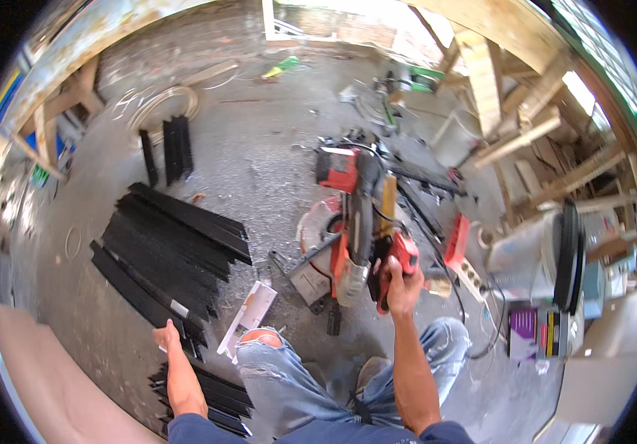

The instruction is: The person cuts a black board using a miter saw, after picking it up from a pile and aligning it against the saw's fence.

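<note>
Crouching on the grey concrete floor [259, 148], the person faces a red-and-black mitre saw [355, 229] straight ahead. The fanned heap of long black strips [170, 244] lies left of it, long axes running up-left to down-right. The right hand [400, 285] is wrapped tight around the saw's red handle [405, 255]. The left hand [167, 337], nearer the strips, rests on their near ends; its fingers are hidden, so grip cannot be judged. Saw blade obscured.

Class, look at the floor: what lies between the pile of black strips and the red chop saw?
In the head view, a flat white carton lies on the dusty floor between the black strips and the saw, beside the person's torn-jeans knee.
</note>
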A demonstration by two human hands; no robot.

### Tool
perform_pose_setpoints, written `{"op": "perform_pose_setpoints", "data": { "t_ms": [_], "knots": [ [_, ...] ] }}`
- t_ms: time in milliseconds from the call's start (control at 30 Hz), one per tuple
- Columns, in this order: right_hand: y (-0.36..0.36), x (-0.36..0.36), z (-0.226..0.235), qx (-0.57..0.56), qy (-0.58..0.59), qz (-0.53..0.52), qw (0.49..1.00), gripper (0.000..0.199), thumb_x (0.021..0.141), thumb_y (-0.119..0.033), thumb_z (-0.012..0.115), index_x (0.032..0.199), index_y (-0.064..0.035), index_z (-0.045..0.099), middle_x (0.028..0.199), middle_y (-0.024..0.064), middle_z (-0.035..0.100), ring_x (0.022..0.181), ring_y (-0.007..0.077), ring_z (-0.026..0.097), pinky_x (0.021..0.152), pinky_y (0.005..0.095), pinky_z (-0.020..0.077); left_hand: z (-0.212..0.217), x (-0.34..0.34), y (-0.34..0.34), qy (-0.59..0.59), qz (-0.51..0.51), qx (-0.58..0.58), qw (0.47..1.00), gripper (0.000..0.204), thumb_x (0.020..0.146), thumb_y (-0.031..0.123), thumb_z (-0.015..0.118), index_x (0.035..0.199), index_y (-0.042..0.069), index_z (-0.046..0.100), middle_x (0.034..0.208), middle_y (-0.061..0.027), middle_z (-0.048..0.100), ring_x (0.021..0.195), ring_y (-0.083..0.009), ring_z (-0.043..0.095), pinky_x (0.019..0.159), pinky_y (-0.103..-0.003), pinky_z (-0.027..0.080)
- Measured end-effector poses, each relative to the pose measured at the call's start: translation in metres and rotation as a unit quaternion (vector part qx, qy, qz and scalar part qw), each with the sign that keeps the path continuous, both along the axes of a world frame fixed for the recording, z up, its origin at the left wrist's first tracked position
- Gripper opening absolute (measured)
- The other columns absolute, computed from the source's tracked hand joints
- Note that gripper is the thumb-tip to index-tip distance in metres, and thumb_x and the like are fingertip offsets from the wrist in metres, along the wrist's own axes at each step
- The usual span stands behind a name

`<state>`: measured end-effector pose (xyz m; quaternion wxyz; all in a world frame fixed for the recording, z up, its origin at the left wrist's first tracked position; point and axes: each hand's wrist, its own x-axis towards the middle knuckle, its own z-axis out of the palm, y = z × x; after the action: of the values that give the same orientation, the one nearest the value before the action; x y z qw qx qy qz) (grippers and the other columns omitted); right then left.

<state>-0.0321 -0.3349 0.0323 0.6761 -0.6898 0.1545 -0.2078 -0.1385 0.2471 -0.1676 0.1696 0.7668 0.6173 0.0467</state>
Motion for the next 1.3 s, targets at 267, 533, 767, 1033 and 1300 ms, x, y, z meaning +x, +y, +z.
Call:
{"op": "perform_pose_setpoints", "data": {
  "t_ms": [267, 533, 767, 1033, 1300],
  "knots": [
    [-0.061, 0.098, 0.089, 0.075, 0.110, 0.094, 0.987, 0.013, 0.088, -0.016, 0.058, 0.087, -0.0029, 0.060, 0.068, 0.0055, 0.059, 0.053, 0.0140, 0.056, 0.048, 0.0275, 0.0451, 0.004, 0.003, -0.025, 0.045, -0.096, 0.072, 0.992, 0.067, 0.083, 0.040, 0.071, 0.124, -0.009, 0.053, 0.125, -0.0275, 0.058, 0.121, -0.0411, 0.053, 0.101, -0.048, 0.045],
    [-0.080, 0.186, 0.127, 0.123, 0.154, 0.133, 0.971, 0.028, 0.081, -0.029, 0.063, 0.089, -0.0030, 0.057, 0.073, 0.0096, 0.063, 0.050, 0.0180, 0.057, 0.046, 0.0357, 0.0495, -0.025, -0.012, 0.000, -0.012, -0.079, 0.066, 0.995, 0.050, 0.082, 0.036, 0.073, 0.103, -0.008, 0.064, 0.110, -0.0266, 0.065, 0.104, -0.0415, 0.063, 0.088, -0.052, 0.051],
    [-0.083, 0.175, 0.095, 0.227, 0.041, 0.123, 0.965, 0.030, 0.088, -0.033, 0.056, 0.086, -0.0028, 0.059, 0.072, 0.0107, 0.064, 0.053, 0.0194, 0.060, 0.048, 0.0325, 0.0494, -0.007, -0.028, -0.007, -0.094, 0.040, -0.127, 0.987, 0.032, 0.084, 0.012, 0.061, 0.104, -0.012, 0.057, 0.111, -0.0298, 0.062, 0.096, -0.0443, 0.064, 0.080, -0.053, 0.053],
    [-0.076, 0.124, -0.114, -0.066, 0.184, -0.144, 0.970, 0.031, 0.085, -0.031, 0.063, 0.079, -0.0018, 0.068, 0.072, 0.0146, 0.068, 0.067, 0.0270, 0.066, 0.064, 0.0395, 0.0511, 0.002, -0.020, -0.040, -0.071, 0.051, -0.121, 0.989, 0.025, 0.080, 0.001, 0.059, 0.104, -0.007, 0.062, 0.100, -0.0243, 0.068, 0.084, -0.0437, 0.068, 0.063, -0.055, 0.061],
    [0.048, 0.099, -0.123, -0.364, 0.188, 0.062, 0.910, 0.046, 0.078, -0.034, 0.072, 0.107, -0.0006, 0.057, 0.105, 0.0215, 0.065, 0.092, 0.0407, 0.065, 0.079, 0.0502, 0.0523, 0.012, -0.025, 0.063, -0.107, 0.062, -0.113, 0.986, 0.035, 0.083, 0.002, 0.053, 0.116, -0.011, 0.056, 0.114, -0.0310, 0.061, 0.100, -0.0479, 0.062, 0.066, -0.058, 0.056]
  ]
}}
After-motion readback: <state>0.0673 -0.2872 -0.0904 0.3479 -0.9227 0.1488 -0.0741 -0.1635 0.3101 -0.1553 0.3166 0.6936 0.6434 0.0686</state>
